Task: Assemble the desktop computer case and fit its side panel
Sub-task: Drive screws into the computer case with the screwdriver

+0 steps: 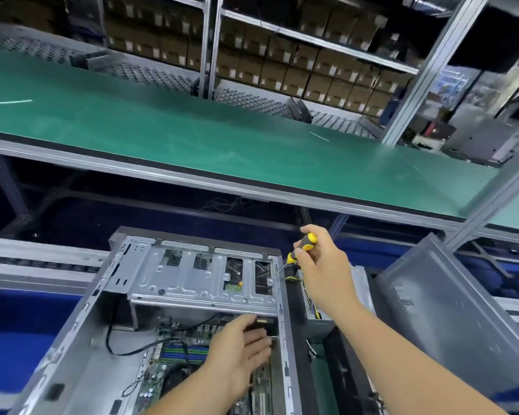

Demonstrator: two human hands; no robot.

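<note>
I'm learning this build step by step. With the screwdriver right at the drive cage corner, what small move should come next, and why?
Probably seat the screwdriver tip into the screw at the drive cage right corner and turn; the right hand grips it angled there, tip nearly touching.

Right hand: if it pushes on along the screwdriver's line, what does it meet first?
Probably the drive cage: the right hand aims the screwdriver at its right edge, tip near a screw point. Depth is unclear.

Both hands point(240, 345) and forearms are bare, no sleeves visible.
</note>
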